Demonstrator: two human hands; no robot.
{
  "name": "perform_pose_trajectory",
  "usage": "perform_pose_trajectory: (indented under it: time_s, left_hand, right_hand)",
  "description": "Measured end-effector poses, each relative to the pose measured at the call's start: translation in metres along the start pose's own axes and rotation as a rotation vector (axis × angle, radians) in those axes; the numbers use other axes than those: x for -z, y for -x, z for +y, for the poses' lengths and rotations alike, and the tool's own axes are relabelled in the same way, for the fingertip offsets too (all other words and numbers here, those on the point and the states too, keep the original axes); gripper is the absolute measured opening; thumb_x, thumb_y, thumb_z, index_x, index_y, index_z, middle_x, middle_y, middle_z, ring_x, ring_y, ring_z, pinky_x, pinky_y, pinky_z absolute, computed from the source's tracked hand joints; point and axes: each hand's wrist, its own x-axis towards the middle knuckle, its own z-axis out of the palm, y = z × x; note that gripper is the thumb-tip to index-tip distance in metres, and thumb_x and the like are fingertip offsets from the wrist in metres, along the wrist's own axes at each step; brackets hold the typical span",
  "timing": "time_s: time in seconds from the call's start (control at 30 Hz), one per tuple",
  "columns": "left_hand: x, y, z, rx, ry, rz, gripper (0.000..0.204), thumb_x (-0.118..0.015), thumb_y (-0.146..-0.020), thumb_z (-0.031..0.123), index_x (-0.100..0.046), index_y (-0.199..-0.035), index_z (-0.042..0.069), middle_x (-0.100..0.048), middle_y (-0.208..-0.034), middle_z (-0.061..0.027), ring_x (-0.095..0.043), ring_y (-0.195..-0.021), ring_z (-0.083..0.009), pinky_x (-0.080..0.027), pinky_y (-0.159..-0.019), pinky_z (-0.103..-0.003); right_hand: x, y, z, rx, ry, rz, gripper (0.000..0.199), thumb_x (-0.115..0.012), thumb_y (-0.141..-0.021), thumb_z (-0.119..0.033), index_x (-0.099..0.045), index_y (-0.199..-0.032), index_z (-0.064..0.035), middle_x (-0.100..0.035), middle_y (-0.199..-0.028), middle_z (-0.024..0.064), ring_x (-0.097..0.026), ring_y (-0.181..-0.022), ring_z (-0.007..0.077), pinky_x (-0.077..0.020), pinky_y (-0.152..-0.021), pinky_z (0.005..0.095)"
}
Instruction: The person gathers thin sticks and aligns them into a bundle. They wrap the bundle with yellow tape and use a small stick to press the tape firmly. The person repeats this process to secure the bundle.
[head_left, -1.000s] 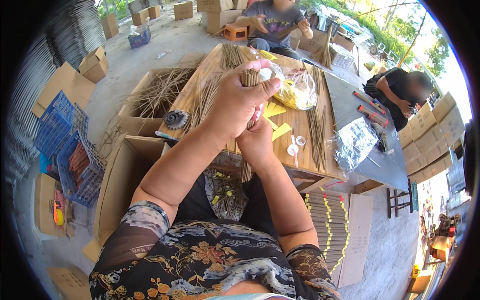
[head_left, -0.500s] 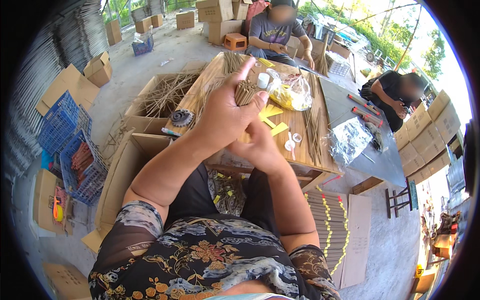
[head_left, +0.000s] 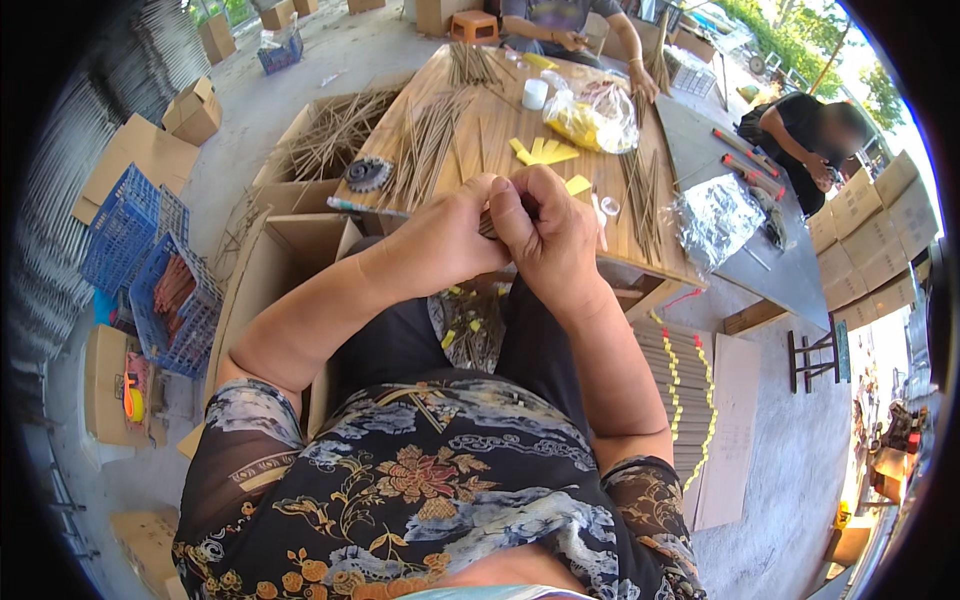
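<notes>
Left hand (head_left: 462, 232), right hand (head_left: 556, 235) grasping bundle of thin brown sticks (head_left: 488, 222), mostly hidden; flat yellow strips (head_left: 543, 153) farther off, brown wooden tabletop (head_left: 508, 108).

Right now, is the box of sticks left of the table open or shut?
Open: the box has no lid closed over it, and a tangle of sticks shows inside.

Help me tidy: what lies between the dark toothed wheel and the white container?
Between wheel and container, loose brown sticks lie on the wooden tabletop, as the head view shows.
</notes>
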Motion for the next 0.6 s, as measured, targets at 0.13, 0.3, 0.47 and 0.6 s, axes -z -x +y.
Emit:
perform_pose_trajectory:
  time_s: [0.13, 0.3, 0.47, 0.6]
  left_hand:
    - [0.005, 0.015, -0.004, 0.333, 0.559, -0.263, 0.021, -0.058, -0.079, 0.011, -0.051, -0.096, 0.001, -0.054, -0.079, -0.0015, -0.048, -0.062, -0.0059, -0.04, -0.054, -0.018]
    - [0.004, 0.03, -0.017, 0.375, 0.697, -0.224, 0.027, -0.043, -0.093, 0.027, -0.053, -0.093, 0.002, -0.051, -0.073, -0.0009, -0.044, -0.057, -0.004, -0.036, -0.05, -0.017]
    - [0.001, 0.037, -0.03, 0.411, 0.801, -0.206, 0.028, -0.043, -0.092, 0.027, -0.051, -0.097, 0.001, -0.051, -0.072, -0.004, -0.044, -0.054, -0.0061, -0.036, -0.047, -0.016]
    - [0.005, 0.043, -0.043, 0.478, 1.033, -0.153, 0.028, -0.043, -0.092, 0.027, -0.051, -0.097, 0.001, -0.051, -0.072, -0.0059, -0.044, -0.051, -0.0073, -0.036, -0.044, -0.016]
  right_hand:
    - [-0.005, 0.016, 0.006, -0.149, -0.104, -0.017, 0.018, -0.059, -0.08, -0.018, -0.052, -0.07, -0.0045, -0.055, -0.056, 0.0116, -0.058, -0.051, 0.0281, -0.0448, -0.047, 0.033]
    - [-0.009, 0.021, -0.001, -0.32, -0.19, -0.14, 0.022, -0.054, -0.084, -0.02, -0.052, -0.074, -0.0013, -0.059, -0.059, 0.0111, -0.061, -0.054, 0.0221, -0.0459, -0.049, 0.0297]
    - [-0.019, 0.025, 0.009, -0.459, -0.413, -0.235, 0.028, -0.054, -0.087, -0.027, -0.053, -0.082, 0.0005, -0.056, -0.061, 0.0057, -0.056, -0.057, 0.0122, -0.0444, -0.054, 0.0253]
    - [-0.011, 0.024, 0.016, -0.629, -0.891, -0.412, 0.031, -0.057, -0.086, -0.027, -0.052, -0.092, 0.003, -0.055, -0.073, 0.002, -0.049, -0.064, 0.0073, -0.0425, -0.061, 0.0218]
